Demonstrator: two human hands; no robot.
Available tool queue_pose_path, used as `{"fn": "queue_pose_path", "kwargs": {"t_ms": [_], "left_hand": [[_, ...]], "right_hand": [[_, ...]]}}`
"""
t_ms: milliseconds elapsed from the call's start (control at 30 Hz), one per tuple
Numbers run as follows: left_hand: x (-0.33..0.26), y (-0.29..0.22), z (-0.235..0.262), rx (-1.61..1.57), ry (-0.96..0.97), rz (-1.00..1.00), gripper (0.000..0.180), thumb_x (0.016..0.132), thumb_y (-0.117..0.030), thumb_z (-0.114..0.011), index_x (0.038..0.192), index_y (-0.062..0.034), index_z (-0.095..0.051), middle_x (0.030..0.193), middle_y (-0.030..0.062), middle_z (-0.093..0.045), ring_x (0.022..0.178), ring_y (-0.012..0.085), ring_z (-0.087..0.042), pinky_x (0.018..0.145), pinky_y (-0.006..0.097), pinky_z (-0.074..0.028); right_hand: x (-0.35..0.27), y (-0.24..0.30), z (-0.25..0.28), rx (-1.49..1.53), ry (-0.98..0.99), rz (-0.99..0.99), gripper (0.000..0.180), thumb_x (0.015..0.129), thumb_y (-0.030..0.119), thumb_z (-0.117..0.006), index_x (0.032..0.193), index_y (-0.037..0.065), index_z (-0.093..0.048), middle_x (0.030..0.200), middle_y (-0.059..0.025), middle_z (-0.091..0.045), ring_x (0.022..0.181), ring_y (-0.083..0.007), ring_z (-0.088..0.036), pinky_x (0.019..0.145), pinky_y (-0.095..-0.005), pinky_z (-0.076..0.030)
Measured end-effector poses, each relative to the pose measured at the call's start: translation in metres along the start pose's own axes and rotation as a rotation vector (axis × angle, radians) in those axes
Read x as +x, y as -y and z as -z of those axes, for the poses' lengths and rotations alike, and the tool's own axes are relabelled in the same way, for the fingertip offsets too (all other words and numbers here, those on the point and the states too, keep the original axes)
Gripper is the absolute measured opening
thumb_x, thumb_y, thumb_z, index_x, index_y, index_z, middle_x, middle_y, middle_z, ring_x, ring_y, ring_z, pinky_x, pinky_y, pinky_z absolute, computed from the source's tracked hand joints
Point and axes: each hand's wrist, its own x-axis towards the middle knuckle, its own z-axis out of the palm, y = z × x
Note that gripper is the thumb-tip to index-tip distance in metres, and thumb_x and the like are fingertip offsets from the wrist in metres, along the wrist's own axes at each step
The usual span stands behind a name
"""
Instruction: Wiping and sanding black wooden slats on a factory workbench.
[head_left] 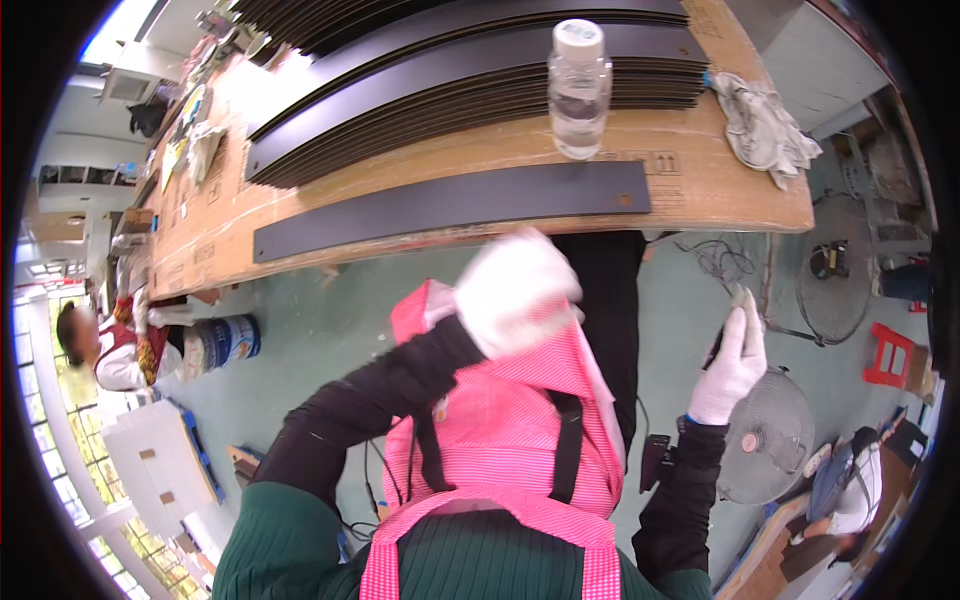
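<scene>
My left hand [515,290], in a white glove, is blurred in front of my pink apron [500,420], just below the table edge; whether it holds anything is unclear. My right hand [735,362], also in a white glove, is raised at the right, its fingers around a small dark object [715,345]. A single long black strip [450,205] lies on the cardboard-covered table [700,190] just beyond my left hand. Behind it is a stack of similar black strips [480,70].
A clear plastic bottle [578,90] stands on the table near the stack. Crumpled grey gloves [765,125] lie at the table's right end. Two fans [765,440] [835,265] and a red stool [888,355] are on the floor at right. Another person [90,345] and a bucket [225,343] are at left.
</scene>
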Motion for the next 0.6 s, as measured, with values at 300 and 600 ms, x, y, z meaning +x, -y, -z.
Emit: {"fn": "queue_pose_path", "kwargs": {"t_ms": [300,600], "left_hand": [[-0.085,0.066,0.138,0.850,0.145,0.442,0.081,0.067,-0.038,-0.094,0.134,-0.0055,-0.060,0.129,0.0177,-0.062,0.121,0.0400,-0.059,0.106,0.049,-0.050],[-0.061,0.073,0.107,0.830,0.090,0.368,0.084,0.058,-0.034,-0.099,0.129,-0.0064,-0.065,0.125,0.0150,-0.065,0.118,0.0367,-0.063,0.102,0.047,-0.051]], "right_hand": [[-0.008,-0.012,-0.019,0.084,0.086,-0.094,0.038,0.108,0.012,-0.061,0.140,-0.009,-0.065,0.132,-0.0153,-0.073,0.118,-0.0178,-0.068,0.107,-0.0310,-0.050],[-0.010,0.010,-0.040,0.045,0.136,-0.031,0.037,0.105,0.009,-0.065,0.138,-0.007,-0.068,0.132,-0.0170,-0.074,0.122,-0.0187,-0.068,0.108,-0.0322,-0.050]]}}
